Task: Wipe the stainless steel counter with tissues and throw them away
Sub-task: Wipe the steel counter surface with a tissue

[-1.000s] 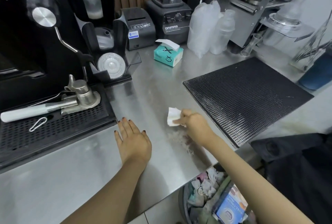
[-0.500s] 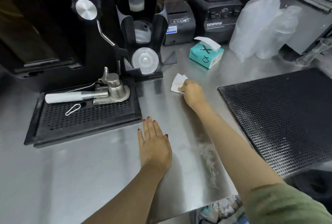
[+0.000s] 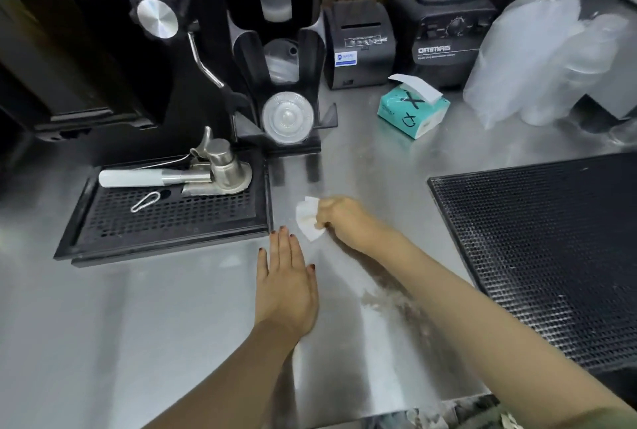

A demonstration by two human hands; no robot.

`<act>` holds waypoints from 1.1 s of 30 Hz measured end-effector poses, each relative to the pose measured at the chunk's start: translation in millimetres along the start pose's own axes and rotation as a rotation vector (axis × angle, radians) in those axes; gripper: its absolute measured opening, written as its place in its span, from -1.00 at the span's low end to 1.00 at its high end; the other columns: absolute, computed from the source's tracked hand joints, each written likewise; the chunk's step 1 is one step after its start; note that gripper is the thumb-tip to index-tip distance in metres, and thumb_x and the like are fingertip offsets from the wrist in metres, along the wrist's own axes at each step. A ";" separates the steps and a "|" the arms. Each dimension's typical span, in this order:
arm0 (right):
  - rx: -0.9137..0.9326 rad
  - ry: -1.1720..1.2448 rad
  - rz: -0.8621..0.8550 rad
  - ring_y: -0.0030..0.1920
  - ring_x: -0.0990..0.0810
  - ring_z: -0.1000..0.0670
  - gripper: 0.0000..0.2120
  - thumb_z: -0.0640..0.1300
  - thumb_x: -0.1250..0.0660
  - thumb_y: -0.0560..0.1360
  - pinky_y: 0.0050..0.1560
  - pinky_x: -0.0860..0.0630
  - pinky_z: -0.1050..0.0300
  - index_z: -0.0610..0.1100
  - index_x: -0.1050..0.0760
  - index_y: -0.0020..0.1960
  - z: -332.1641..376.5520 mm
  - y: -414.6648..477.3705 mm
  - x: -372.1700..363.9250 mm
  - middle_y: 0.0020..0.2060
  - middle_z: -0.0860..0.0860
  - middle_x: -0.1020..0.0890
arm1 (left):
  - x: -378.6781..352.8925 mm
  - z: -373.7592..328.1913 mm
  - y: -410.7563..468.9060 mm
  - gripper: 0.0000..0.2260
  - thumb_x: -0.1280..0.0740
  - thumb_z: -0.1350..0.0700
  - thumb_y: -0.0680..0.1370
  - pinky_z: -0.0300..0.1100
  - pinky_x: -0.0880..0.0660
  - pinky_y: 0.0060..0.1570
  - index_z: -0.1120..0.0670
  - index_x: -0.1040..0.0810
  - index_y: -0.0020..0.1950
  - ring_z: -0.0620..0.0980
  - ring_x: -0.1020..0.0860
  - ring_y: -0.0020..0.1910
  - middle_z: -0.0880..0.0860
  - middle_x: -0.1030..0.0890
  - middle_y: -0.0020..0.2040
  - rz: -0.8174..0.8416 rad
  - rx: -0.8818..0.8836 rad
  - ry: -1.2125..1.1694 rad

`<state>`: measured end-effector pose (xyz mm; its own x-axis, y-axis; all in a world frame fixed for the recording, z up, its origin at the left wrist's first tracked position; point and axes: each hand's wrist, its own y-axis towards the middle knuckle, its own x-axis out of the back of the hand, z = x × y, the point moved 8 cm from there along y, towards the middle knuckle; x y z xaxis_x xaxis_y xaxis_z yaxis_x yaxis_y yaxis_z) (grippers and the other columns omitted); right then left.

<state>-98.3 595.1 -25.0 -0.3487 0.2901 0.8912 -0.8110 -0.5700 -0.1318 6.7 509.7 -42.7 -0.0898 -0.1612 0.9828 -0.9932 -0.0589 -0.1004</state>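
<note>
**Head view.** Centre of frame: the right hand [image 3: 339,218] pinches a folded white tissue [image 3: 307,220] in curled fingers and presses it to the stainless steel counter [image 3: 138,325], just right of the lower right corner of the black drip tray [image 3: 165,218]. Directly below, the left hand [image 3: 287,285] lies flat on the steel, fingers straight and together, holding nothing. Its fingertips reach close to the tray corner and the tissue. Lower centre right, beside the right forearm, a streaky pale smear [image 3: 389,301] marks the counter. Upper right: a teal tissue box [image 3: 412,111] with one sheet standing up. Right edge: a black mesh mat [image 3: 551,249]. The bottom edge is too blurred to identify a bin.

**Hazards, as judged.** The tissue bears a brownish stain, so wiping on with that soiled face would likely spread residue rather than lift it. A stroke to the left could catch the tray edge and bunch or tear the thin sheet. The forearm may brush the smear, or the wipe may miss it.
</note>
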 end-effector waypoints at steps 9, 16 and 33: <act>-0.066 -0.205 -0.035 -0.02 -0.54 -0.13 -0.71 -0.36 -0.23 0.40 -0.10 -0.50 0.13 -0.14 -0.57 0.04 -33.6 -115.0 10.1 -0.03 -0.09 -0.53 | -0.5 -0.3 0.8 -0.48 0.17 0.00 0.61 -0.04 0.29 0.44 0.18 0.22 0.50 0.03 0.29 0.49 0.11 0.25 0.52 -0.004 0.011 0.007; -0.300 -0.097 -0.348 0.12 -0.50 -0.25 -0.68 -0.34 -0.17 0.48 0.06 -0.41 0.05 -0.25 -0.52 0.19 -92.5 -13.7 66.3 0.12 -0.25 -0.52 | -0.8 1.4 2.2 -0.48 0.14 0.01 0.61 -0.05 0.26 0.45 0.17 0.19 0.51 0.02 0.26 0.49 0.10 0.23 0.53 -0.007 0.025 -0.007; -0.011 0.023 -0.105 -0.07 -0.53 -0.21 -0.71 -0.45 -0.25 0.34 -0.10 -0.43 0.11 -0.31 -0.62 -0.01 -5.0 -136.5 -0.2 -0.15 -0.23 -0.58 | -0.3 1.1 2.7 -0.50 0.11 0.03 0.62 -0.02 0.15 0.48 0.20 0.08 0.51 0.05 0.14 0.51 0.12 0.10 0.54 -0.059 -0.002 -0.034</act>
<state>10.2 676.6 -9.3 -0.2719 0.3658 0.8901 -0.8489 -0.5268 -0.0428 4.1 508.5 -43.5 -0.0288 -0.1912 0.9811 -0.9968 -0.0674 -0.0424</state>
